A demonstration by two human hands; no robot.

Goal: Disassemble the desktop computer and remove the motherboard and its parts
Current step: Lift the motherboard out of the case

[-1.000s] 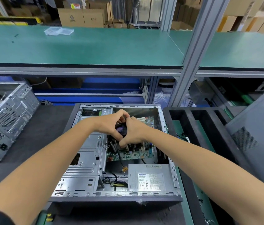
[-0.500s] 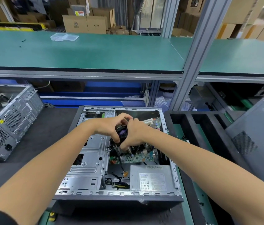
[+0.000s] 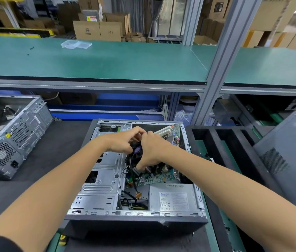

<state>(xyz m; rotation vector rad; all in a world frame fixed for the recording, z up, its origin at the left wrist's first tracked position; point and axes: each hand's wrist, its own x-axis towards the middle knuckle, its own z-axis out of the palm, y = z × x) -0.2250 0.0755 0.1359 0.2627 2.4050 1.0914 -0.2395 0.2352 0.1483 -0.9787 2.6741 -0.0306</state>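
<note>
Head view, left to right: we see a second computer case [image 3: 14, 135] on the dark mat, then the open desktop computer [image 3: 134, 213] at centre. Our left hand [image 3: 123, 142] and right hand [image 3: 152, 150] curl round the black CPU fan [image 3: 136, 150] over the green motherboard [image 3: 154, 177]. Power supply [image 3: 172, 197] sits nearer us; black foam tray [image 3: 234, 142] and grey side panel [image 3: 292, 160] lie right.

Dark grey matted workbench [image 3: 56, 142] across the lower frame, open grey metal desktop computer case [image 3: 136, 213] lying at centre, second perforated silver metal case [image 3: 11, 142] at left, black slotted foam tray [image 3: 221, 140] at right, green shelf [image 3: 107, 60] above bearing clear plastic box [image 3: 76, 44]
</note>
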